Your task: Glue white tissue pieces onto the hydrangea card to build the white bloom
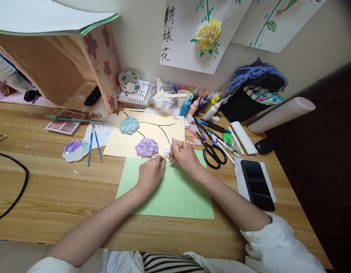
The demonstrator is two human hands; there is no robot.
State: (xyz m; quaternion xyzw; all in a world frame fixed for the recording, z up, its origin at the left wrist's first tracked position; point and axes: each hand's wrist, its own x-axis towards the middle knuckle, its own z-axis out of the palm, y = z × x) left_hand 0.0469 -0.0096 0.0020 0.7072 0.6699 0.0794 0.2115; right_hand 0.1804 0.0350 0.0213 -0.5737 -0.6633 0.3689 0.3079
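Resting on the green sheet (pixel 175 197), our left hand (pixel 150 173) had its fingers curled closed just beside a white paper tuft (pixel 167 151). Our right hand (pixel 184 155) gripped a thin wooden stick (pixel 180 143) at this tuft, on the near edge of the yellow paper (pixel 164 134). Farther lay a purple flower (pixel 147 147) and a blue flower (pixel 129 125).

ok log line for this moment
left hand: on green paper | right hand: holds stick at white flower | scissors: beside right hand
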